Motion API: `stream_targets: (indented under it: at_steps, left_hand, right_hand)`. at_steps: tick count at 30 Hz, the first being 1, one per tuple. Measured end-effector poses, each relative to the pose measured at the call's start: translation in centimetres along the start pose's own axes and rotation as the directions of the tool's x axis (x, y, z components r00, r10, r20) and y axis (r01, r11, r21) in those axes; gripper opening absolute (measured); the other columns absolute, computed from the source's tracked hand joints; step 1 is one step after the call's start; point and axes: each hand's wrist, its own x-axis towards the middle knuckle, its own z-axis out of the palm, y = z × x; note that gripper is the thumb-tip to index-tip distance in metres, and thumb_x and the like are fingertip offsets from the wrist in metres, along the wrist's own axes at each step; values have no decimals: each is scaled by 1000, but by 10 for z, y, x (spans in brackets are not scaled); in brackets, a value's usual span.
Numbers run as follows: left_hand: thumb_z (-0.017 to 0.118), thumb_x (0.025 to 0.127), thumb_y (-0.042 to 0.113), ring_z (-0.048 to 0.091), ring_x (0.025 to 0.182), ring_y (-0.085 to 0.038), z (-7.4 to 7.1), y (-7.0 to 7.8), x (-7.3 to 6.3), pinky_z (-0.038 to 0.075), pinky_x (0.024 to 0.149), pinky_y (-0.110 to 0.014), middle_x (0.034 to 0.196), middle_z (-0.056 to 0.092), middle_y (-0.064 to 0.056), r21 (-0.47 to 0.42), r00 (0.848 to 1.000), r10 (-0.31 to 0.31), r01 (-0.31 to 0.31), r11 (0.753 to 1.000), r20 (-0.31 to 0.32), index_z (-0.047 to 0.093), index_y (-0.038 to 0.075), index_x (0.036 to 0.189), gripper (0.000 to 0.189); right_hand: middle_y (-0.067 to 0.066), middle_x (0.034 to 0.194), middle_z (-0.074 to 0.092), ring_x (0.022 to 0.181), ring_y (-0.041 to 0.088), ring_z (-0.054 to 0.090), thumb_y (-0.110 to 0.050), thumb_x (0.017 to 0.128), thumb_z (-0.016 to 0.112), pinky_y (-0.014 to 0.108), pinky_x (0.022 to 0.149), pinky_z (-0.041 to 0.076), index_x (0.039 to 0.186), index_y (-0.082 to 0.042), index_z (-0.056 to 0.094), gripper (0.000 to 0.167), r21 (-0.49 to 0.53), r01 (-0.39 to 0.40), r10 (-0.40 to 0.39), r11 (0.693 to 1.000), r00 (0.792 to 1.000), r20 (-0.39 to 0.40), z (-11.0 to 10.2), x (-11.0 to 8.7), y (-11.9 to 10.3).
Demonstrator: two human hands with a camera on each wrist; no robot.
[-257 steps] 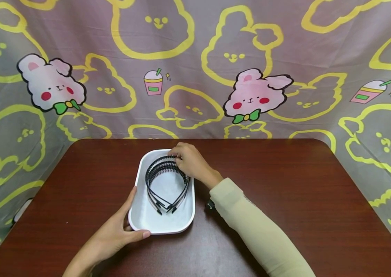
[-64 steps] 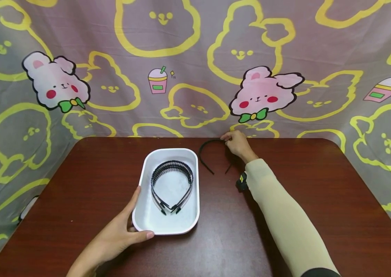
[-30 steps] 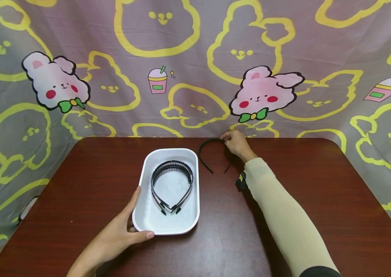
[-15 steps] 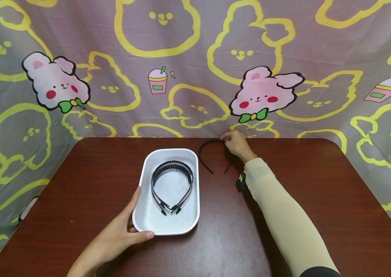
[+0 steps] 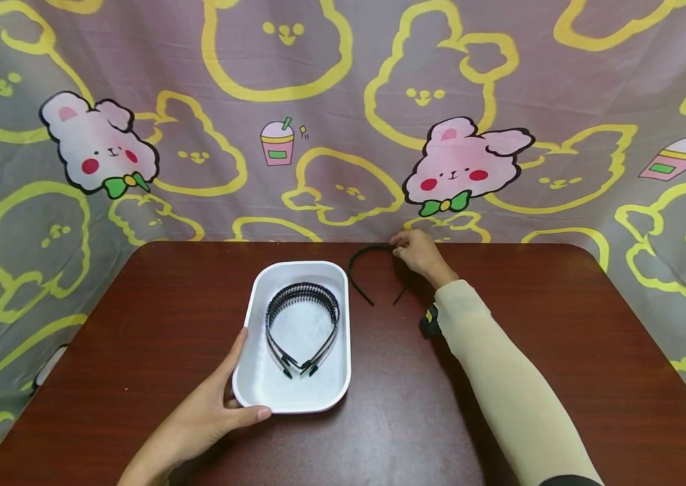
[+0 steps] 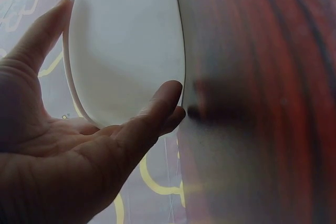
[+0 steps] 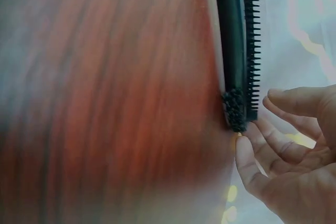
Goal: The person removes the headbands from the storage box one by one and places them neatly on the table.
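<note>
My left hand [image 5: 206,405] grips the white tray [image 5: 258,388] at its near left corner, with the thumb along the near end and a finger along the left side. The left wrist view shows that hand [image 6: 100,156] around the tray's outside [image 6: 126,35]. Several black toothed headbands [image 5: 302,291] lie nested inside. To the tray's right, a black headband [image 5: 352,271] lies on the table, its curve toward the back. My right hand [image 5: 423,258] is at its top. In the right wrist view its fingers [image 7: 252,171] are loosely spread beside the headband's [image 7: 233,40] textured part.
The brown wooden table [image 5: 154,324] ends just behind the right hand. A patterned cloth [image 5: 343,121] hangs along its back and sides. A small black device [image 5: 430,321] is worn at the right wrist.
The right hand has gone from the headbands in the tray to the headband at the table's back, staying there recently. In the last half second it shifts slightly right. The left hand keeps its hold.
</note>
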Motion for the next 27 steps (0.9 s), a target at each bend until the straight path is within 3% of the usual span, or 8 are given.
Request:
stream_targets:
  at_steps: [11, 27]
  left_hand:
    - [87, 87, 18, 68, 104, -15, 0, 0, 0, 55, 83, -20, 172, 9, -28, -22, 1000, 23, -22, 1000, 17, -6, 25, 170, 125]
    - [89, 85, 23, 69, 105, -17, -1, 0, -1, 55, 85, -20, 173, 12, -23, -2, 1000, -13, 13, 1000, 1, -2, 32, 170, 125]
  right_hand:
    - [27, 130, 68, 122, 40, 63, -6, 102, 65, 53, 101, 51, 136, 4, 66, 35, 16, -8, 8, 1000, 1000, 18, -15, -17, -6]
    - [26, 137, 64, 127, 42, 60, -13, 101, 70, 57, 109, 46, 137, 4, 65, 40, -70, 98, -99, 993, 995, -10, -24, -43, -18]
